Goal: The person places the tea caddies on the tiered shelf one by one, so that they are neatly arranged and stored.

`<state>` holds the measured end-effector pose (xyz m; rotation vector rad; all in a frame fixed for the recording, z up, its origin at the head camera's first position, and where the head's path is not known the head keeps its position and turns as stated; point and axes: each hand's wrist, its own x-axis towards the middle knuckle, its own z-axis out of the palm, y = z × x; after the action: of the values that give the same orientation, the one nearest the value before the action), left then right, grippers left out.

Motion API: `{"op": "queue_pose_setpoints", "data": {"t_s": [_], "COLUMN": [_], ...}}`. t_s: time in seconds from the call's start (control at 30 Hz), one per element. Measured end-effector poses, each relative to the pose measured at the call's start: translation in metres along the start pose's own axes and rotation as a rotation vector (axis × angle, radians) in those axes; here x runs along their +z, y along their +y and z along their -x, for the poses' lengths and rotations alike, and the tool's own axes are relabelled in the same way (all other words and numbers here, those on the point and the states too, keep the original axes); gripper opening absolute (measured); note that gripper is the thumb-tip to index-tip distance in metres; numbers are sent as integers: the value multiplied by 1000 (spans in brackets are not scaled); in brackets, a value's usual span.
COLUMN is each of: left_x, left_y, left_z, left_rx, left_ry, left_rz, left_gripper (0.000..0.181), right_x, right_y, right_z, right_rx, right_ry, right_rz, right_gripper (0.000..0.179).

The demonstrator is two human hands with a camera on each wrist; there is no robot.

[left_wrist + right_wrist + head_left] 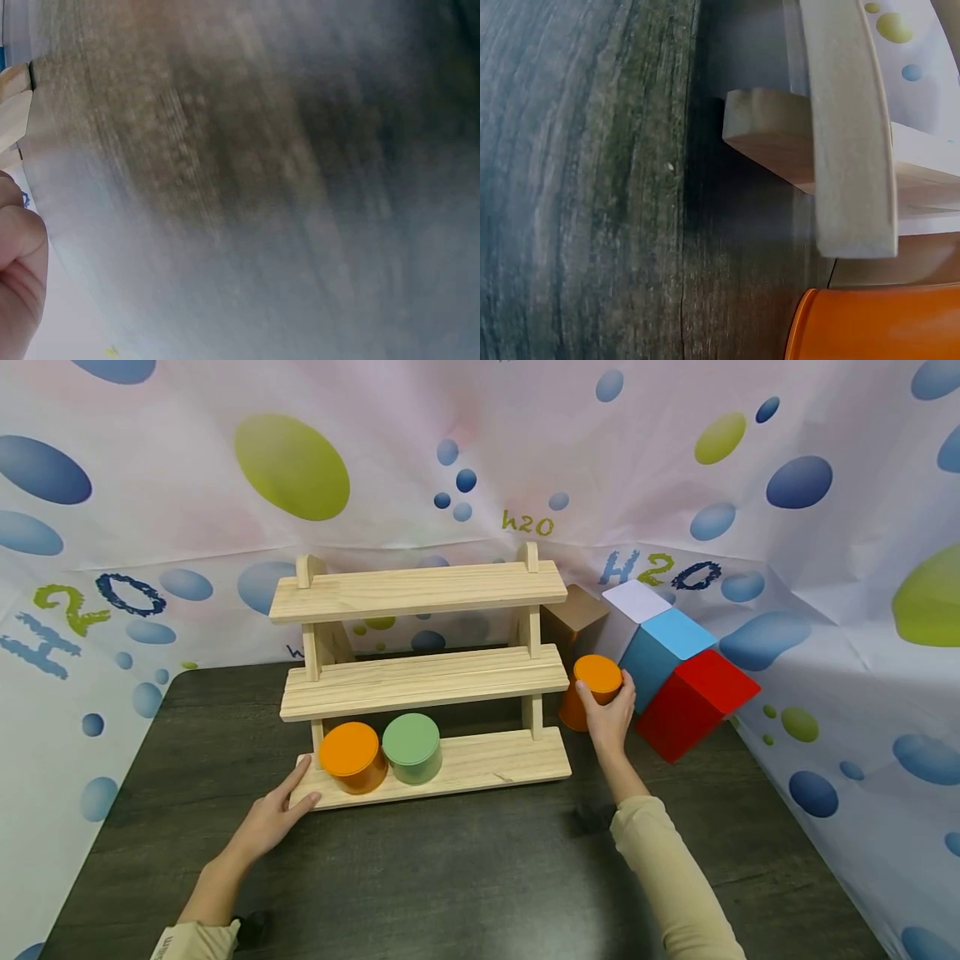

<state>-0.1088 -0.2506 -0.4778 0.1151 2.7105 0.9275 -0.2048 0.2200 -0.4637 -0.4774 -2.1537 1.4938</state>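
Observation:
A three-tier wooden shelf rack (423, 681) stands in the middle of the table. In the head view my left hand (262, 827) holds the left front corner of its bottom tier, with the corner between thumb and fingers. Beyond the rack's right end, my right hand (611, 718) grips a tall orange canister (573, 710) with an orange lid, thumb on one side and fingers on the other. That canister (885, 326) also shows low in the right wrist view. On the bottom tier, a short orange jar (360, 770) sits beside a short green jar (414, 760).
Right of the rack, a brown box (573, 610), a white box (633, 597), a blue box (667, 639) and a red box (697, 697) stand in a slanting row. A bubble-patterned sheet (420, 460) hangs behind the dark table (450, 877).

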Motion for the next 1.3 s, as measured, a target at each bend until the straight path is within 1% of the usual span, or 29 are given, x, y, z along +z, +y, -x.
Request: {"op": "queue_pose_setpoints", "data": {"t_s": [0.1, 0.3, 0.53, 0.77, 1.07, 1.3], "left_x": [1, 1, 2, 2, 2, 1], "left_y": [-1, -2, -3, -4, -3, -4], "left_z": [0, -1, -1, -2, -3, -3], "left_rx": [2, 2, 0, 8, 5, -6], "left_ry": [1, 6, 6, 10, 5, -6], "left_rz": [-1, -6, -9, -8, -11, -12], "left_gripper": [73, 73, 73, 73, 73, 74], "right_x": [0, -1, -7, -16, -32, -41], "right_y": [1, 3, 6, 6, 0, -9], "right_z": [0, 2, 8, 13, 19, 25], "right_rx": [-1, -7, -9, -34, -43, -92], "right_ry": [-1, 23, 66, 76, 89, 106], "right_rz": [-6, -24, -43, -68, -129, -150], "right_gripper": [78, 75, 74, 72, 69, 67]}}
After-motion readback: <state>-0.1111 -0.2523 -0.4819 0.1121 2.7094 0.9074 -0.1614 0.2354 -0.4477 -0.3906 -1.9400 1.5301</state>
